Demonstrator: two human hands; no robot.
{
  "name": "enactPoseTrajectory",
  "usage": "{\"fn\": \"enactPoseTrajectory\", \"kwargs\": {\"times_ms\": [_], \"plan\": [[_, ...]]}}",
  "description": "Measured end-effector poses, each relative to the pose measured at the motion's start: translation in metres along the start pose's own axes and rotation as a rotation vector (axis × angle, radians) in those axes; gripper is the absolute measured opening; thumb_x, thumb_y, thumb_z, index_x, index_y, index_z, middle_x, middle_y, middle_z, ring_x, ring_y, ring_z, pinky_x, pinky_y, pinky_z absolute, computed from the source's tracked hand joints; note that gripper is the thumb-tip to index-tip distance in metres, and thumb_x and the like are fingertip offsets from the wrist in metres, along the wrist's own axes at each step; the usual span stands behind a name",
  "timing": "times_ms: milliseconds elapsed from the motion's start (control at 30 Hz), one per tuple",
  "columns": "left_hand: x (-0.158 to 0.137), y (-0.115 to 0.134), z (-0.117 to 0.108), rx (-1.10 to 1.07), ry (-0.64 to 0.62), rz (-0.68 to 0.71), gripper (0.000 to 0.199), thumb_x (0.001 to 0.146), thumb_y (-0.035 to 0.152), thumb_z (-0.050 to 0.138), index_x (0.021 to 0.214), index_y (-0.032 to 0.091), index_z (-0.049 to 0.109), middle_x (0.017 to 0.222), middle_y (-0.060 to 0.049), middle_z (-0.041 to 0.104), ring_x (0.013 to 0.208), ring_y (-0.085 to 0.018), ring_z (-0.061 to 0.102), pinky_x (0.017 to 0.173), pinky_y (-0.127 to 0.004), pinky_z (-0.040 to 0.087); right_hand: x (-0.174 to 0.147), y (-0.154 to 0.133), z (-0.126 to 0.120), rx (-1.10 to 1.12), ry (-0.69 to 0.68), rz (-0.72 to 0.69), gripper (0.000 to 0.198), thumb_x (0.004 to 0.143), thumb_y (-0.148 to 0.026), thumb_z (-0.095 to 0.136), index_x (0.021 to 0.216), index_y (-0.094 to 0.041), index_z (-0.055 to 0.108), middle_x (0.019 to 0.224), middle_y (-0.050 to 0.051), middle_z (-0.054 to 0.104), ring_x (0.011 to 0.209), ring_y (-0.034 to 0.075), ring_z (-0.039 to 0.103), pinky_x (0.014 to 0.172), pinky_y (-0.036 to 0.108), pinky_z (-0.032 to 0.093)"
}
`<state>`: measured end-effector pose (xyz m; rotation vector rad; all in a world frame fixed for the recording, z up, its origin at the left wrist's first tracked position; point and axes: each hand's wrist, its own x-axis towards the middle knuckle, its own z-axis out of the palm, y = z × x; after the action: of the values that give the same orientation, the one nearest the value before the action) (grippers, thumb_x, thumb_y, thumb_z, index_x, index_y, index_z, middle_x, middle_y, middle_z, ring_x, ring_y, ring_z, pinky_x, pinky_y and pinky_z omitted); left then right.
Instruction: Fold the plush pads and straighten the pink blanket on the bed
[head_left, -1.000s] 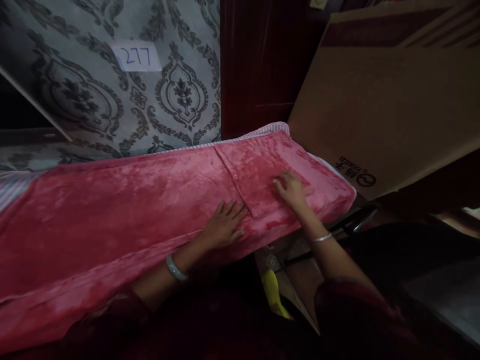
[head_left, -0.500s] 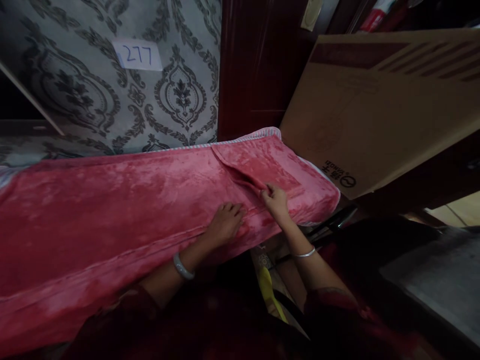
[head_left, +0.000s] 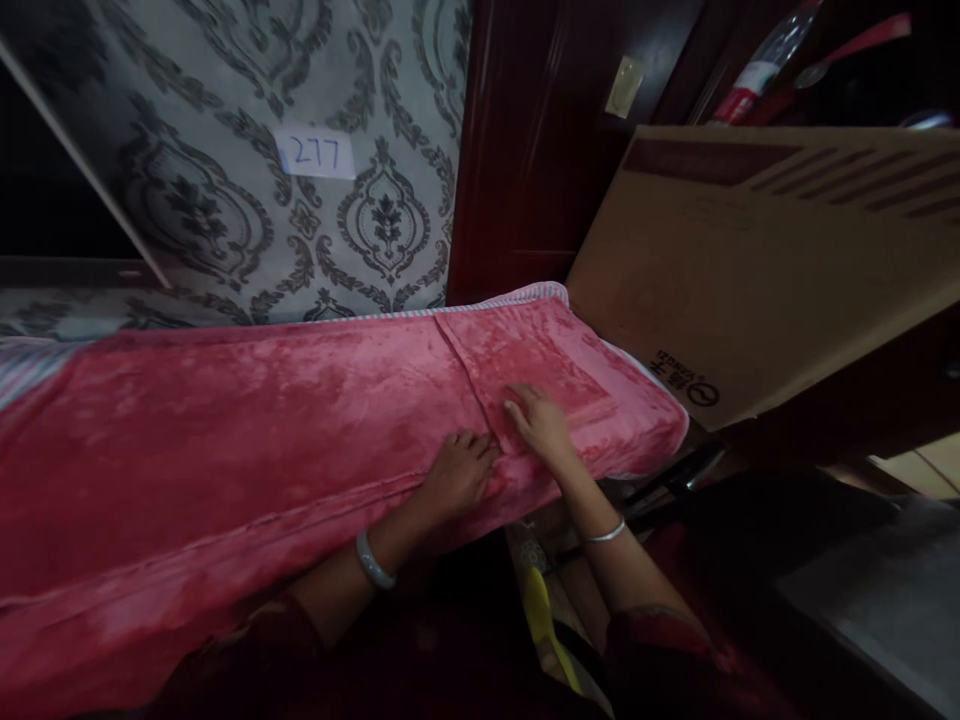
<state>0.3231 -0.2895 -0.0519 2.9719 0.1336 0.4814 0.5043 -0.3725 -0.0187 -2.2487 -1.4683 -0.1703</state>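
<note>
- Head camera: from my remote seat I count two bare hands at work on one pink plush cover (head_left: 262, 420), which lies lengthwise across the view, along the wall.
- The left hand (head_left: 459, 473) rests palm down, fingers loosely bent, at the near end of a folded flap (head_left: 517, 345) in the cover; I cannot tell whether its fingertips pinch the cloth.
- The right hand (head_left: 540, 425) is mostly open, fingers lightly bent, lying on the flap just beside the left; I see nothing gripped in it.
- Two bangles, one per wrist: a thick pale bangle (head_left: 373, 560) on the left, a thin silvery bangle (head_left: 606, 532) on the right.
- One striped edging (head_left: 532, 293) shows along the cover's far side.
- One white card (head_left: 315, 153) on the patterned wall (head_left: 390, 215); I read "277" in blue handwriting.
- One large cardboard box (head_left: 765, 270) stands past the cover's right end, printed upside down with "YANGZI", two Chinese characters and one round logo.
- One clear bottle (head_left: 772, 55) shows above the box; its red and white label is too small for me to read.
- One yellow object (head_left: 538, 610) sits below the cover, near the right forearm.
</note>
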Motion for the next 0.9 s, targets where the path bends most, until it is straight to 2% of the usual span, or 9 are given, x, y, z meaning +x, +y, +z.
{"fn": "enactPoseTrajectory", "kwargs": {"times_ms": [100,167,267,367,500,567,633,800,900], "plan": [[-0.005,0.001,0.005,0.001,0.016,0.017,0.031,0.1,0.032,0.051,0.121,0.016,0.067,0.122,-0.014,0.066,0.108,-0.029,0.055,0.091,-0.046,0.044,0.005,-0.006,0.024,-0.1,-0.086,-0.13,0.053,0.102,-0.036,0.041,0.154,-0.025,0.047,0.162,0.008,0.041,0.151,0.03,0.033,0.119,0.053,0.033],[-0.009,0.002,0.009,-0.001,0.022,0.016,0.027,0.1,0.03,0.051,0.114,0.015,0.068,0.117,-0.013,0.067,0.106,-0.028,0.055,0.092,-0.046,0.045,0.004,-0.006,0.039,-0.157,-0.171,-0.159,0.053,0.103,-0.036,0.041,0.155,-0.03,0.045,0.165,0.005,0.035,0.153,0.031,0.029,0.118,0.059,0.03],[-0.015,0.005,0.009,-0.032,0.036,0.006,0.024,0.1,0.027,0.05,0.109,0.014,0.068,0.116,-0.012,0.067,0.108,-0.028,0.056,0.095,-0.044,0.045,0.002,-0.002,0.052,-0.204,-0.205,-0.176,0.054,0.103,-0.035,0.039,0.156,-0.032,0.043,0.166,0.005,0.032,0.154,0.03,0.028,0.118,0.061,0.03],[-0.024,0.006,-0.005,-0.117,0.017,0.045,0.018,0.098,0.023,0.053,0.104,0.017,0.068,0.111,-0.01,0.068,0.107,-0.024,0.058,0.096,-0.04,0.046,-0.003,0.005,0.059,-0.188,-0.188,-0.19,0.054,0.101,-0.036,0.039,0.155,-0.03,0.045,0.164,0.005,0.036,0.153,0.031,0.031,0.118,0.061,0.031],[-0.045,-0.008,-0.038,-0.159,0.046,0.009,0.017,0.098,0.024,0.053,0.103,0.018,0.068,0.104,-0.008,0.07,0.101,-0.022,0.061,0.094,-0.036,0.047,-0.002,0.028,0.069,-0.008,-0.085,-0.226,0.053,0.099,-0.047,0.034,0.142,-0.03,0.061,0.15,0.006,0.057,0.143,0.031,0.048,0.114,0.059,0.04],[-0.062,-0.024,-0.055,-0.117,0.083,-0.093,0.017,0.098,0.024,0.053,0.103,0.018,0.068,0.105,-0.008,0.071,0.102,-0.022,0.062,0.096,-0.037,0.047,0.013,0.044,0.07,0.137,-0.055,-0.191,0.061,0.1,-0.054,0.026,0.129,-0.025,0.071,0.133,0.011,0.069,0.127,0.031,0.062,0.109,0.052,0.048],[-0.084,-0.043,-0.071,-0.063,0.112,-0.233,0.019,0.096,0.023,0.054,0.107,0.018,0.069,0.11,-0.01,0.071,0.108,-0.023,0.063,0.1,-0.038,0.047,0.038,0.056,0.068,0.177,-0.002,-0.1,0.069,0.098,-0.06,0.022,0.123,-0.022,0.074,0.118,0.015,0.075,0.114,0.035,0.069,0.101,0.053,0.054],[-0.152,-0.091,-0.103,0.05,0.122,-0.64,0.036,0.094,0.025,0.055,0.129,0.02,0.064,0.137,-0.013,0.065,0.13,-0.027,0.058,0.114,-0.045,0.043,0.112,0.056,0.076,0.084,0.212,-0.163,0.081,0.094,-0.063,0.021,0.142,-0.01,0.058,0.141,0.022,0.06,0.135,0.038,0.053,0.115,0.056,0.041],[-0.197,-0.11,-0.116,0.133,0.06,-0.898,0.054,0.093,0.029,0.059,0.146,0.02,0.053,0.154,-0.017,0.05,0.145,-0.033,0.045,0.12,-0.056,0.035,0.126,0.047,0.105,0.016,0.106,-0.197,0.078,0.092,-0.062,0.021,0.143,-0.015,0.057,0.147,0.02,0.056,0.14,0.04,0.049,0.113,0.065,0.038]]}}
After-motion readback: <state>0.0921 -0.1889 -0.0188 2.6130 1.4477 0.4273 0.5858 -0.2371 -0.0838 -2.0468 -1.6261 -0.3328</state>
